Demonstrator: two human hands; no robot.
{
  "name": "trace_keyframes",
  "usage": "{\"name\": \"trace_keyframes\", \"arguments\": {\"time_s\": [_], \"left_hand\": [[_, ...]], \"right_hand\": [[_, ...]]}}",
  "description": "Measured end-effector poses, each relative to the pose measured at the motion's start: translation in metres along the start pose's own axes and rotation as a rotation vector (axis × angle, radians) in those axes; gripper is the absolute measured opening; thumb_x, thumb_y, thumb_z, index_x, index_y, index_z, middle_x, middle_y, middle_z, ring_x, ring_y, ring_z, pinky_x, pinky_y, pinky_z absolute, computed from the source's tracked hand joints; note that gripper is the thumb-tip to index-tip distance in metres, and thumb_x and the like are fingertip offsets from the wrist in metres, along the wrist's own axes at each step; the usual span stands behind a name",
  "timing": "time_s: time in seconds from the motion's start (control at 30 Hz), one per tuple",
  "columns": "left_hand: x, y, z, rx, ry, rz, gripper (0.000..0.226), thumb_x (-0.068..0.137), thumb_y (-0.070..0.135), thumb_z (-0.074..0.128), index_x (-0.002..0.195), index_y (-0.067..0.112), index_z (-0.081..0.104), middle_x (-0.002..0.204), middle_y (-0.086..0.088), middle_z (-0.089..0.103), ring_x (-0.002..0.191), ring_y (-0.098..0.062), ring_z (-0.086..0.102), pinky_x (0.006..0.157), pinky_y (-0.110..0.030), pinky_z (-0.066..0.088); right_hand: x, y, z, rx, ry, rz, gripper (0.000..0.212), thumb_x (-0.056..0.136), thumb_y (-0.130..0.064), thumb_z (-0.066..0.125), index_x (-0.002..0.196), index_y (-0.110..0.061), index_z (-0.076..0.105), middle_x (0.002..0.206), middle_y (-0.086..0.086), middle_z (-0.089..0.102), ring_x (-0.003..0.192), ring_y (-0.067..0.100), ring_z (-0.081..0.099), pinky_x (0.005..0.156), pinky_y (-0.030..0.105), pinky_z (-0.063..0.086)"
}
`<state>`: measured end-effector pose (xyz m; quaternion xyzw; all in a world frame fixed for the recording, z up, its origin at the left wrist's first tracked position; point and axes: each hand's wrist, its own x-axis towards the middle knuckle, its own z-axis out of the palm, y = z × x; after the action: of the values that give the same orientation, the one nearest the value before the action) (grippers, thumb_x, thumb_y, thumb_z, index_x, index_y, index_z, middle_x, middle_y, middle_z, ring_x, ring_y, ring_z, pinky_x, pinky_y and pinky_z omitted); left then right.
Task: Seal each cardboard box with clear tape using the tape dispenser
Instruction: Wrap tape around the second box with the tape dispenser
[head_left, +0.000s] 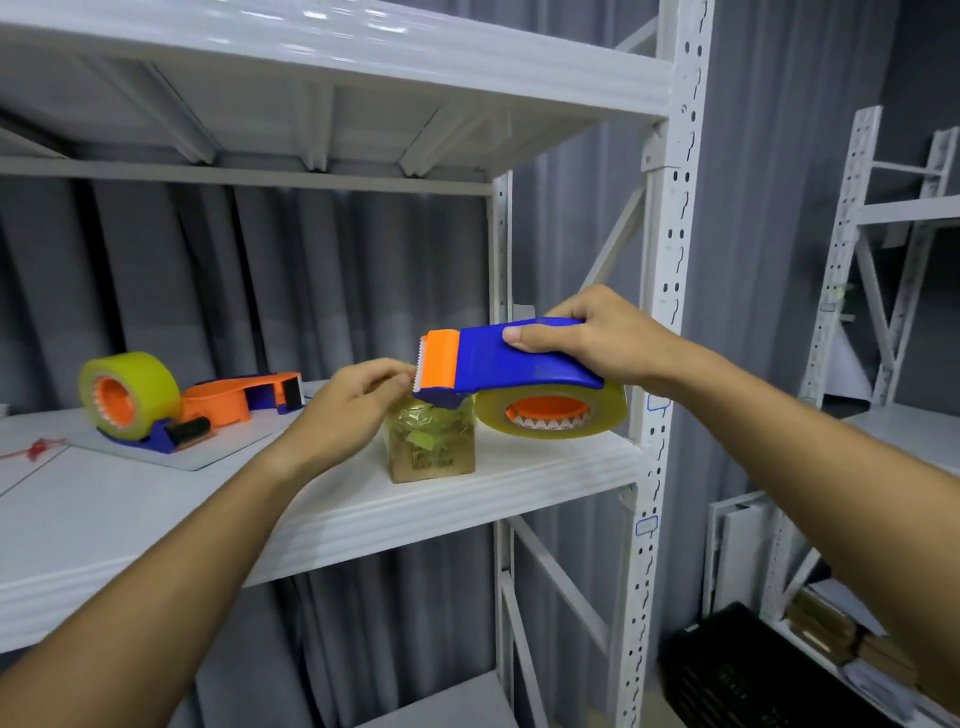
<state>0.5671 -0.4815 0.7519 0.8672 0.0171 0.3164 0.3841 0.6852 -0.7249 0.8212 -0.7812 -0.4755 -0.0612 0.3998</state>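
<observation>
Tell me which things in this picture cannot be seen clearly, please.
- Head view: top of the cardboard box, covered by the left hand and the tape dispenser.
- Print on the box front: too small and blurred.
- Left fingertips: hidden behind the dispenser's orange head, so any tape end there cannot be told.
- Right hand palm: hidden by the handle.

White metal shelving (670, 218), grey curtains (291, 270) behind, second rack (883, 208) right
</observation>
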Motion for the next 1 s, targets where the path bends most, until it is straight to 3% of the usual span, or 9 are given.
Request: {"name": "trace_keyframes", "arguments": {"time_s": [0.07, 0.27, 0.43, 0.67, 0.8, 0.87, 0.93, 1.0], "left_hand": [[0.000, 0.005, -0.001, -0.065, 0.035, -0.023, 0.026, 0.106, 0.023, 0.048, 0.111, 0.024, 0.074, 0.107, 0.013, 0.075, 0.104, 0.000, 0.065, 0.079, -0.009, 0.043], [-0.001, 0.018, -0.005, -0.103, -0.093, -0.096, 0.014, 0.096, 0.021, 0.065, 0.104, 0.020, 0.077, 0.102, 0.004, 0.077, 0.103, -0.010, 0.070, 0.089, -0.029, 0.050], [0.003, 0.020, -0.007, -0.123, -0.064, -0.268, 0.010, 0.092, 0.020, 0.071, 0.097, 0.021, 0.080, 0.099, 0.005, 0.077, 0.098, -0.010, 0.066, 0.077, -0.028, 0.044], [0.006, 0.031, -0.012, -0.059, -0.057, -0.436, 0.005, 0.088, 0.018, 0.074, 0.086, 0.018, 0.079, 0.091, 0.001, 0.073, 0.088, -0.014, 0.059, 0.074, -0.031, 0.044], [0.006, 0.029, -0.013, -0.095, -0.013, -0.469, 0.013, 0.088, 0.019, 0.074, 0.075, 0.019, 0.078, 0.088, 0.003, 0.072, 0.084, -0.016, 0.057, 0.075, -0.034, 0.042], [0.003, 0.027, -0.013, -0.070, 0.008, -0.469, 0.018, 0.086, 0.018, 0.075, 0.069, 0.020, 0.077, 0.089, 0.003, 0.072, 0.086, -0.016, 0.057, 0.072, -0.032, 0.042], [-0.002, 0.024, -0.012, -0.064, 0.029, -0.455, 0.018, 0.087, 0.014, 0.074, 0.070, 0.020, 0.077, 0.086, 0.005, 0.071, 0.085, -0.013, 0.057, 0.067, -0.027, 0.040], [-0.005, 0.023, -0.009, -0.070, 0.029, -0.443, 0.014, 0.089, 0.009, 0.071, 0.078, 0.015, 0.076, 0.081, 0.008, 0.069, 0.080, -0.007, 0.055, 0.062, -0.022, 0.038]], "right_hand": [[0.001, 0.001, -0.001, -0.010, -0.012, -0.013, 0.055, 0.087, -0.057, 0.068, 0.082, -0.003, 0.076, 0.076, 0.010, 0.075, 0.075, 0.026, 0.072, 0.070, 0.033, 0.052], [0.002, 0.002, -0.003, 0.003, -0.044, -0.024, 0.054, 0.088, -0.056, 0.067, 0.085, -0.003, 0.077, 0.079, 0.009, 0.076, 0.076, 0.026, 0.073, 0.075, 0.039, 0.057], [0.004, 0.002, 0.000, -0.030, -0.057, -0.037, 0.053, 0.086, -0.058, 0.067, 0.085, -0.005, 0.077, 0.080, 0.008, 0.076, 0.076, 0.025, 0.074, 0.080, 0.046, 0.059], [0.007, 0.009, 0.003, -0.036, -0.084, -0.056, 0.049, 0.086, -0.055, 0.069, 0.082, -0.007, 0.075, 0.073, 0.005, 0.075, 0.068, 0.020, 0.072, 0.066, 0.030, 0.053], [0.009, 0.010, -0.002, 0.016, -0.129, -0.050, 0.044, 0.086, -0.053, 0.067, 0.077, -0.010, 0.074, 0.071, 0.001, 0.073, 0.064, 0.012, 0.070, 0.061, 0.020, 0.051], [0.012, 0.012, -0.005, 0.002, -0.155, -0.051, 0.053, 0.080, -0.058, 0.066, 0.080, -0.006, 0.074, 0.073, 0.003, 0.073, 0.065, 0.013, 0.069, 0.062, 0.022, 0.050], [0.013, 0.018, -0.007, -0.004, -0.162, -0.043, 0.055, 0.078, -0.059, 0.066, 0.080, -0.004, 0.073, 0.073, 0.003, 0.073, 0.065, 0.013, 0.068, 0.063, 0.025, 0.050], [0.012, 0.023, -0.008, 0.021, -0.171, -0.026, 0.045, 0.082, -0.054, 0.067, 0.073, -0.011, 0.072, 0.069, -0.001, 0.071, 0.063, 0.011, 0.068, 0.062, 0.024, 0.049]]}}
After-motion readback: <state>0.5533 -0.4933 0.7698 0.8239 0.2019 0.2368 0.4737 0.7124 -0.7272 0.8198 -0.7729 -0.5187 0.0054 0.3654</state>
